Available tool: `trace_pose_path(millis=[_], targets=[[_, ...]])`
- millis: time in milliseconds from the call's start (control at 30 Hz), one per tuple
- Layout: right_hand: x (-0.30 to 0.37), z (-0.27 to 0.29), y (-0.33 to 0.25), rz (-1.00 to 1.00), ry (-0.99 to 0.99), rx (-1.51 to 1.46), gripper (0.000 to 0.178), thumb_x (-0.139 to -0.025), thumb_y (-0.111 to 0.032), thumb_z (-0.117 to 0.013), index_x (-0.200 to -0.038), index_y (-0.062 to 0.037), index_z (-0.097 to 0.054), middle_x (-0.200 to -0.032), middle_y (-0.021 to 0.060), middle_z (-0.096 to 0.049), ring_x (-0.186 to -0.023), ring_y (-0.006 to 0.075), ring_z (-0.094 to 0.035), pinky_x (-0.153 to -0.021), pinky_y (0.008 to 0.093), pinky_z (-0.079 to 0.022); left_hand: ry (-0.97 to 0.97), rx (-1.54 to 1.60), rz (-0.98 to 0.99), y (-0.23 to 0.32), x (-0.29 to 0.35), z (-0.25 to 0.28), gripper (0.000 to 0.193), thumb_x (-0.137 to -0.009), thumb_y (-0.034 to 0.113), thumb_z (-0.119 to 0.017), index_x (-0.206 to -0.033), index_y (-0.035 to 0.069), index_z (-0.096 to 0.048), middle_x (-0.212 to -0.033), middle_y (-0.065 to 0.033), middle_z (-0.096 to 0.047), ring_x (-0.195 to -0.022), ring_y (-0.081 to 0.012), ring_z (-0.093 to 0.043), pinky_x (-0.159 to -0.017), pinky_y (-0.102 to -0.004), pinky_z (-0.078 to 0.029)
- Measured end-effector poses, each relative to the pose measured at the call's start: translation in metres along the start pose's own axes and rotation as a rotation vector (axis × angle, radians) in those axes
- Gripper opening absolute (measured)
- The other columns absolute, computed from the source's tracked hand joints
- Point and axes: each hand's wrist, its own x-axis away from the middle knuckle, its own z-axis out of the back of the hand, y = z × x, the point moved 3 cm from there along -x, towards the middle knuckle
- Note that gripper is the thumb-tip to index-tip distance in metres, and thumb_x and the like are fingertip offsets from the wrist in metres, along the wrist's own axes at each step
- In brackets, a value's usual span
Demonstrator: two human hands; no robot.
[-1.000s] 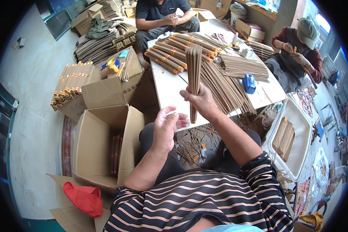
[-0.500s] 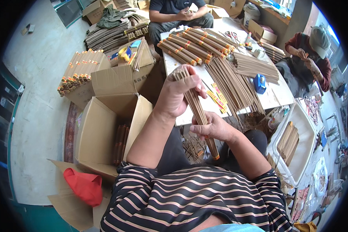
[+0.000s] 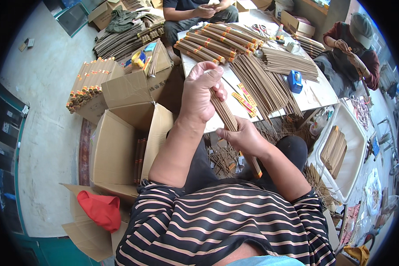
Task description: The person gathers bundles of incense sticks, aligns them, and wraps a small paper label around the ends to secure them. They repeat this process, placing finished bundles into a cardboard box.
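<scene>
A bundle of thin brown incense sticks (image 3: 224,111) slants between my hands in front of my lap. My left hand (image 3: 203,91) is closed around its upper end, its fingers curled and hiding the tips. Lower down, my right hand (image 3: 244,136) wraps the bundle with the thumb along its side. The bundle's bottom end, with an orange-yellow band, sticks out below the right hand. Beyond my hands on the white table (image 3: 312,98) lie loose incense sticks (image 3: 257,84), red-and-yellow paper labels (image 3: 245,103) and a pile of banded bundles (image 3: 217,42).
An open cardboard box (image 3: 113,150) holding dark bundles stands at my left, near a red cloth (image 3: 99,210). A white tub (image 3: 352,155) with sticks is at my right. A blue tape dispenser (image 3: 295,82) sits on the table. Two people sit across from me and at the far right.
My left hand has turned, and its fingers now cover the bundle's top end. The bundle's lower end has swung slightly right. The whole view has shifted a little.
</scene>
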Motion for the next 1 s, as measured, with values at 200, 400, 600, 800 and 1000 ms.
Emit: trace_pose_path(millis=[200, 400, 600, 800, 1000], targets=[[-0.009, 0.008, 0.004, 0.137, -0.008, 0.031, 0.025, -0.083, -0.025, -0.066, -0.085, -0.0030, -0.053, -0.064, 0.0011, -0.053, -0.051, 0.0078, -0.049, -0.049, 0.0236, -0.042, -0.027, -0.148, -0.076, -0.001, 0.002, -0.012, 0.019, -0.083, 0.009, -0.060, -0.097, 0.008, -0.048, -0.053, 0.0015, -0.041, -0.040, -0.0092, -0.041, -0.040, -0.0242, -0.036], [-0.001, 0.002, -0.026, 0.080, -0.128, -0.124, 0.024, -0.083, -0.019, -0.065, -0.087, -0.0005, -0.051, -0.065, 0.0023, -0.055, -0.055, 0.0123, -0.054, -0.052, 0.0269, -0.043, -0.149, -0.111, -0.009, 0.010, 0.012, -0.028, 0.020, -0.082, 0.005, -0.059, -0.099, 0.006, -0.050, -0.054, 0.0002, -0.042, -0.040, -0.0090, -0.041, -0.039, -0.0244, -0.037], [0.006, -0.007, -0.030, 0.111, -0.013, -0.043, 0.021, -0.082, -0.018, -0.065, -0.086, -0.0023, -0.052, -0.066, -0.0004, -0.052, -0.058, 0.0077, -0.047, -0.054, 0.0256, -0.043, -0.081, -0.165, -0.069, 0.010, 0.013, -0.024, 0.022, -0.080, 0.004, -0.059, -0.100, 0.005, -0.050, -0.054, 0.0006, -0.043, -0.040, -0.0097, -0.041, -0.041, -0.0251, -0.039], [0.001, -0.001, -0.029, 0.232, 0.106, 0.040, 0.022, -0.082, -0.018, -0.065, -0.090, -0.0013, -0.053, -0.070, 0.0029, -0.055, -0.064, 0.0090, -0.050, -0.060, 0.0263, -0.045, -0.229, -0.135, -0.168, 0.015, 0.013, -0.031, 0.041, -0.081, 0.018, -0.065, -0.115, 0.006, -0.045, -0.057, -0.0015, -0.045, -0.046, -0.0126, -0.047, -0.046, -0.0282, -0.043], [-0.013, 0.005, -0.018, 0.579, 0.370, 0.230, 0.029, -0.078, -0.015, -0.066, -0.100, -0.0012, -0.054, -0.082, 0.0201, -0.063, -0.077, 0.0304, -0.064, -0.070, 0.0355, -0.049, -0.079, -0.338, -0.312, -0.012, 0.037, -0.035, 0.059, -0.079, 0.017, -0.070, -0.122, 0.002, -0.032, -0.086, -0.0125, -0.060, -0.078, -0.0193, -0.060, -0.075, -0.0343, -0.050]])
